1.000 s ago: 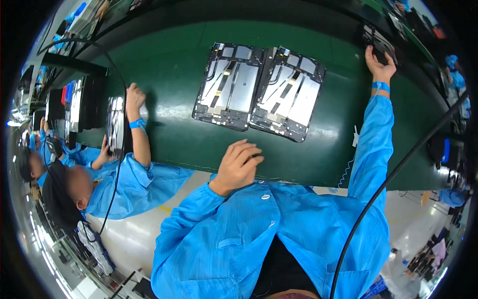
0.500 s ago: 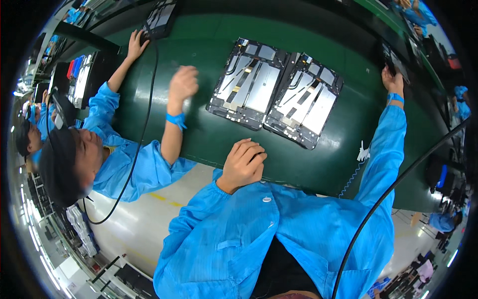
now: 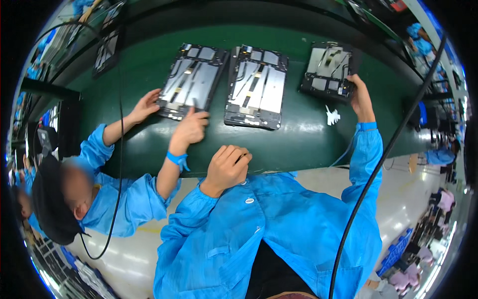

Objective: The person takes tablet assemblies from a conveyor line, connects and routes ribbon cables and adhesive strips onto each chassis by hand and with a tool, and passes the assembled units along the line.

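Note:
My right hand (image 3: 360, 95) grips the lower right edge of an opened tablet (image 3: 318, 61) at the far right, its grey battery and black cables exposed. Compared with the others, this tablet lies turned end for end. Near the front edge of the table, my left hand (image 3: 228, 167) is closed with curled fingers; what they hold, if anything, is hidden. A second opened tablet (image 3: 271, 92) lies ahead of that hand, untouched. To its left, a co-worker's two hands (image 3: 190, 127) are on a third opened tablet (image 3: 204, 77).
The green table (image 3: 294, 154) spans the front. A white clip (image 3: 332, 117) with a blue cord lies below my tablet. More tablets (image 3: 106, 52) stand at the far left. A black cable (image 3: 381, 164) crosses the right side; a co-worker (image 3: 124, 194) sits close at left.
My right hand has brought a tablet in from the far right onto the table. The co-worker's hands have come to the left tablet, now shifted apart from the middle one. The view has turned.

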Demonstrator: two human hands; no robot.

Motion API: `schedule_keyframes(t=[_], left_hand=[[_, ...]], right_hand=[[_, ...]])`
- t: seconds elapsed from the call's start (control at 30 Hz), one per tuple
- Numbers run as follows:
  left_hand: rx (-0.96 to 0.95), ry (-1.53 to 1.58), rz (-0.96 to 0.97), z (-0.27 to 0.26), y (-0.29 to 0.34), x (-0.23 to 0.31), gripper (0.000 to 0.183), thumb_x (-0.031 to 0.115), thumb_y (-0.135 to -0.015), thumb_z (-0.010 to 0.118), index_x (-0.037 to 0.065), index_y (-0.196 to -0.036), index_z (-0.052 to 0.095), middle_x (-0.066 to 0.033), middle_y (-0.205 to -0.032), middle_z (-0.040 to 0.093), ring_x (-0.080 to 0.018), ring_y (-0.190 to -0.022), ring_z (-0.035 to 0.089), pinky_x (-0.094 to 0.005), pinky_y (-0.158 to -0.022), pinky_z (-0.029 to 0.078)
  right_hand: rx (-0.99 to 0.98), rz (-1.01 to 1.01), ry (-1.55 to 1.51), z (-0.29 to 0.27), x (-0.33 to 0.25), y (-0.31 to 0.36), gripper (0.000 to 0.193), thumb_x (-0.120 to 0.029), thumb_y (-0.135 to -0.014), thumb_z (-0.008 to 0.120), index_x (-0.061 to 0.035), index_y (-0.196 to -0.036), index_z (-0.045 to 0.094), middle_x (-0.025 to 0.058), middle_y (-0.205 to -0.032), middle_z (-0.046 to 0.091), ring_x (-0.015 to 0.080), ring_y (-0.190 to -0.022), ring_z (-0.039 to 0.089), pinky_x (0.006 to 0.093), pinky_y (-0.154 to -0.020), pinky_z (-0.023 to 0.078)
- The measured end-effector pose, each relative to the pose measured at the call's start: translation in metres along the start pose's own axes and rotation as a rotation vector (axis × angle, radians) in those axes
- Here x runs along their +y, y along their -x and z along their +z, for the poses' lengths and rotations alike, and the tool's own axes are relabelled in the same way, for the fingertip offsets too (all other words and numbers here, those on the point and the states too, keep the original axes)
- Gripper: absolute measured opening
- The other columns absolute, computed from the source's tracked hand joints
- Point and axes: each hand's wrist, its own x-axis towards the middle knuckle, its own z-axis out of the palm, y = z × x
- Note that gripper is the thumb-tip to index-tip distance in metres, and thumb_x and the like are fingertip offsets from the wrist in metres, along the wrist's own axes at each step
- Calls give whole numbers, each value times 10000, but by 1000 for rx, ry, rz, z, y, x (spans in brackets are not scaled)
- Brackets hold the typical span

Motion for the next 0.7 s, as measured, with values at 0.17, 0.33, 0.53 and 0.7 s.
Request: schedule_keyframes(t=[0.17, 0.33, 0.53, 0.7], left_hand=[[-45, 110, 147, 20, -34, 0, 275, 6, -755, 750, 36, -1025, 786, -103, -1081, 748, -295, -989, 715, -427, -830, 566], [-158, 92, 280, 27, -106, 5, 376, 110, -854, 791, 73, -1227, 768, -168, -1365, 696, -391, -1373, 638, -567, -1237, 476], [-321, 5, 390, 65, -138, -44, 350, 247, -919, 788, 36, -1186, 704, -201, -1359, 667, -409, -1482, 555, -598, -1343, 355], [-356, -140, 298, 41, -126, -76, 294, 222, -953, 762, 6, -1122, 654, -230, -1283, 660, -421, -1412, 586, -585, -1313, 399]], right_hand=[[-25, -52, 217, -57, 27, 47, 237, -234, -977, 787, -72, -1108, 673, -2, -945, 629, 127, -870, 641, 303, -736, 535], [-104, -17, 308, -52, 28, 100, 656, -204, -979, 752, 54, -1548, 551, 60, -1245, 705, 135, -1013, 697, 290, -910, 566], [-314, 67, 325, -52, 20, 121, 860, -102, -954, 684, 117, -1717, 354, 124, -1406, 713, 138, -1136, 719, 262, -975, 578], [-522, 120, 489, -77, 24, 108, 880, -60, -946, 704, 127, -1725, 339, 158, -1417, 727, 141, -1201, 698, 276, -1065, 539]])
